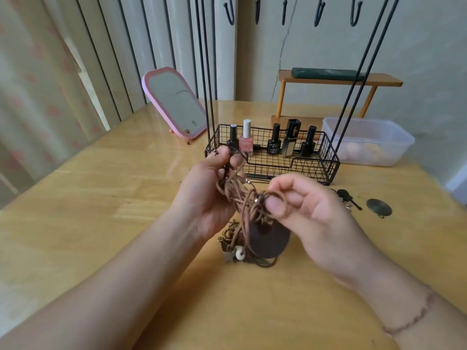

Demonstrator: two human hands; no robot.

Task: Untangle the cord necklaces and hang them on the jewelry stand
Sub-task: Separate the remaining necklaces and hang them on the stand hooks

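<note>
A tangled bunch of brown cord necklaces (240,195) hangs between my two hands above the wooden table. My left hand (207,190) grips the upper part of the bunch, cords passing between its fingers. My right hand (303,203) pinches a loop of cord near a small bead. A dark round pendant (270,241) and several small beads and charms (235,248) dangle at the bottom, touching the table. The black jewelry stand (336,109) rises behind, with thin rods, a wire basket base (313,170) and hooks (231,13) at the top.
Nail polish bottles (246,142) stand in the basket. A pink mirror (174,102) sits back left, a clear plastic box (371,142) back right, a small wooden shelf (338,82) behind. Dark pendants (379,207) lie on the table at right.
</note>
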